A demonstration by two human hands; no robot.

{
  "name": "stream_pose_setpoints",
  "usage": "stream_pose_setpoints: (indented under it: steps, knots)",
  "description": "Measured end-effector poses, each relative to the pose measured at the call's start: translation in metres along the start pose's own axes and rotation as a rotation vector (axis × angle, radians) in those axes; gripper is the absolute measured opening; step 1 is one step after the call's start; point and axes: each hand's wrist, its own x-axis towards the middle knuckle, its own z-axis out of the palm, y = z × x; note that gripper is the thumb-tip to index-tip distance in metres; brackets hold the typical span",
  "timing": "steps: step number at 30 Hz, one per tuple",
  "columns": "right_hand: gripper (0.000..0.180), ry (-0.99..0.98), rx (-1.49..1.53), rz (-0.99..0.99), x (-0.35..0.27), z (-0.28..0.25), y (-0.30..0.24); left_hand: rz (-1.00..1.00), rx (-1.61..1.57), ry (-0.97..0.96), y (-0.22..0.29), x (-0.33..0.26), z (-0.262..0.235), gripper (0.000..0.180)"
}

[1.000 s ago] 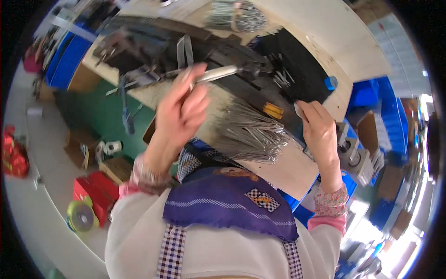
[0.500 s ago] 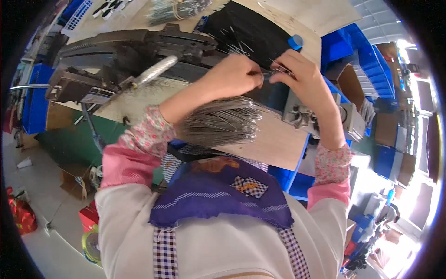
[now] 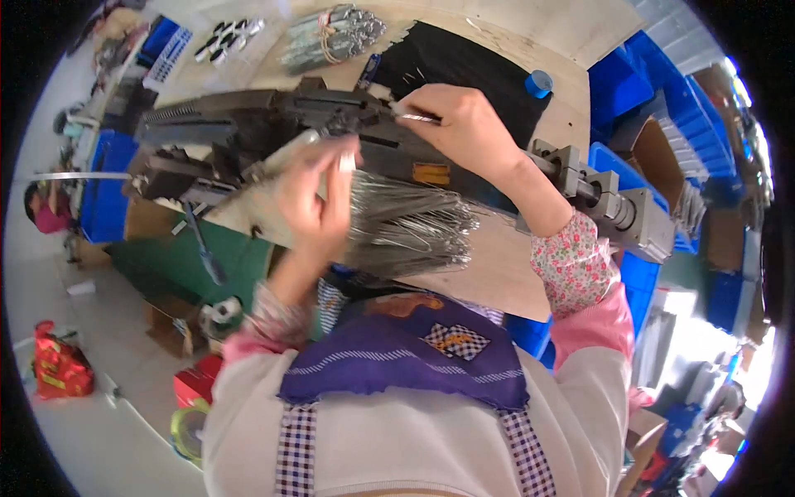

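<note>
My right hand (image 3: 468, 124) is closed in a pinch on a thin silvery metal piece (image 3: 421, 118), its end close to the clamp part of a long dark bench machine (image 3: 248, 116). Whether this is a wire or a slim tool, I cannot make out. My left hand (image 3: 315, 199) is smeared by motion beside the machine's pale lever handle (image 3: 286, 156); its grip on the handle is unclear. Below both hands, near the bench's front edge, lies a thick bundle of thin metal wires (image 3: 414, 224). A few loose wires (image 3: 414, 79) rest on a black mat (image 3: 460, 58).
A tied wire bundle (image 3: 331, 37) and small black-and-white parts (image 3: 228, 40) lie at the back. A blue tape roll (image 3: 538, 84) sits on the mat's right edge. A metal cylinder fixture (image 3: 609, 199) and blue bins (image 3: 621, 79) stand to the right.
My hands, close together before, are now apart. The left has moved left and down toward the lever handle; the right has moved left to the machine's clamp part. The view has shifted slightly.
</note>
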Motion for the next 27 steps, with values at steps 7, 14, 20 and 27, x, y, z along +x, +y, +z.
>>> stream_pose_setpoints:
  steps: [7, 14, 20, 27]
  knots:
    - [0.021, -0.053, -0.045, 0.099, 0.007, 0.011, 0.008, -1.424, -2.006, -0.153, -0.028, 0.018, -0.031, 0.056]
    - [0.018, -0.093, -0.04, 0.123, 0.009, 0.016, 0.006, -1.263, -1.397, -0.502, 0.008, 0.034, -0.024, 0.047]
    - [0.018, -0.043, -0.146, 0.014, 0.009, 0.018, 0.006, -0.548, -0.074, -0.565, -0.029, -0.019, 0.012, 0.032]
    - [0.025, -0.144, -0.173, 0.163, -0.058, 0.008, -0.051, -0.023, 1.022, 0.001, -0.036, -0.059, -0.127, 0.042]
